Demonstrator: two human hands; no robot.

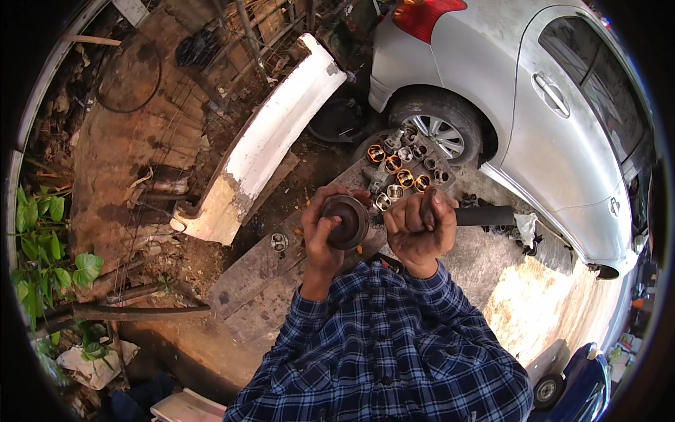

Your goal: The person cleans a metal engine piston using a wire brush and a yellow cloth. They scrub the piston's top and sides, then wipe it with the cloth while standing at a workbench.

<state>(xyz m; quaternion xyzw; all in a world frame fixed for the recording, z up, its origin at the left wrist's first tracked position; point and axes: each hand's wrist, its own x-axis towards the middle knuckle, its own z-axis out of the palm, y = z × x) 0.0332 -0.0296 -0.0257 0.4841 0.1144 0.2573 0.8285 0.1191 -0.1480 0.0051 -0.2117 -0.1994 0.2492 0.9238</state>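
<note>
I see a lone piston (pixel 279 243) on the bench (pixel 246 281), left of the left hand (pixel 320 246), which clasps a dark round part (pixel 346 224), thumb on its face, likely steadying it. Piston cluster (pixel 403 177) beyond the right hand (pixel 422 228), probably kept reachable; right fist wraps a black-handled tool (pixel 485 216), likely for control.

You have a silver car (pixel 485 77) beyond the wooden bench's (pixel 246 281) far right side, its red tail light (pixel 425 17) at the top and its rear wheel (pixel 443 133) near the bench's far end. By the far left corner sits a black basin (pixel 337 125). Off the left edge, a long white panel (pixel 271 133) with chipped ends lies aslant. Farther to your left are a black hoop (pixel 130 112) and leafy plants (pixel 53 246); a dark curved bar (pixel 140 311) ends near the bench's near left corner. At your lower right stands a blue vehicle (pixel 590 380).
</note>
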